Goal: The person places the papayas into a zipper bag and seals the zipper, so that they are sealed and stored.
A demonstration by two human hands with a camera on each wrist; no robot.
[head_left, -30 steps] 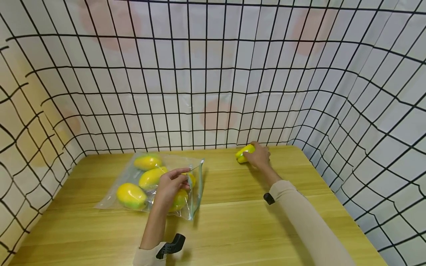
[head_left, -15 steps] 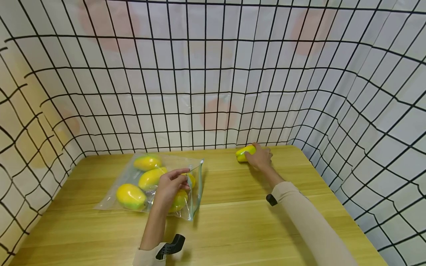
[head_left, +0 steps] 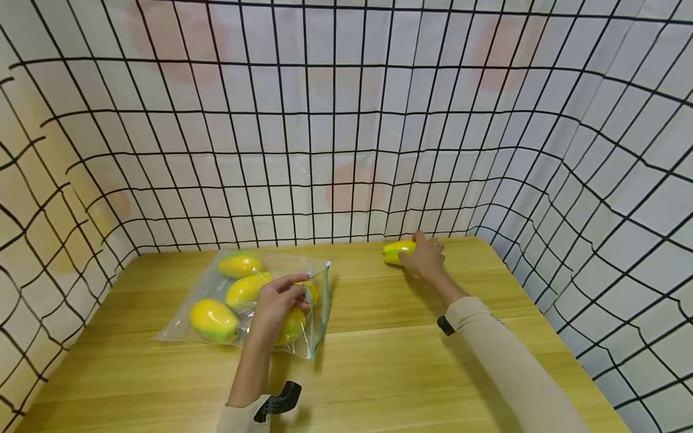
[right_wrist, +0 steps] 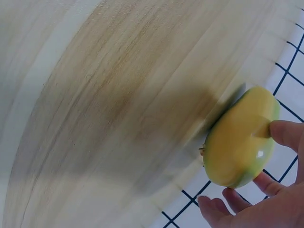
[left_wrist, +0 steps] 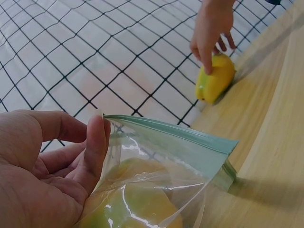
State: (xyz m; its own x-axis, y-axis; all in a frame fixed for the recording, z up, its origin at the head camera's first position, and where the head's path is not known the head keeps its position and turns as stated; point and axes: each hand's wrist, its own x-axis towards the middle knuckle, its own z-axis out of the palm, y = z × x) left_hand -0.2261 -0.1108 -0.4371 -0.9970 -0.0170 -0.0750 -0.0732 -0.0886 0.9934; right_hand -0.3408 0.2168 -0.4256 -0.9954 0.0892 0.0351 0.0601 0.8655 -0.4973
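My left hand (head_left: pixel 278 300) pinches the top edge of a clear zip bag (head_left: pixel 178 322) between thumb and fingertips. In the left wrist view, the pinch is at the end of the bag's green zip strip (left_wrist: pixel 171 128), and the mouth gapes beside it. Several yellow-green mangoes (head_left: pixel 213 320) lie inside, one partly behind the left hand. At the back right, a single mango (right_wrist: pixel 240 137) rests on its side on the table. My right hand (head_left: pixel 425 257) holds it lightly, thumb and fingertips on opposite sides, while other fingers hang off it.
Black wire grid panels (head_left: pixel 335 150) with pale sheeting behind enclose the wooden table (head_left: pixel 373 379) at the back and both sides. The loose mango lies close to the back grid. A black band (head_left: pixel 278 400) sits on the left wrist.
The loose mango has turned to lie more level across the view. My right hand has shifted slightly right, uncovering more of it. The left hand and bag have stayed put.
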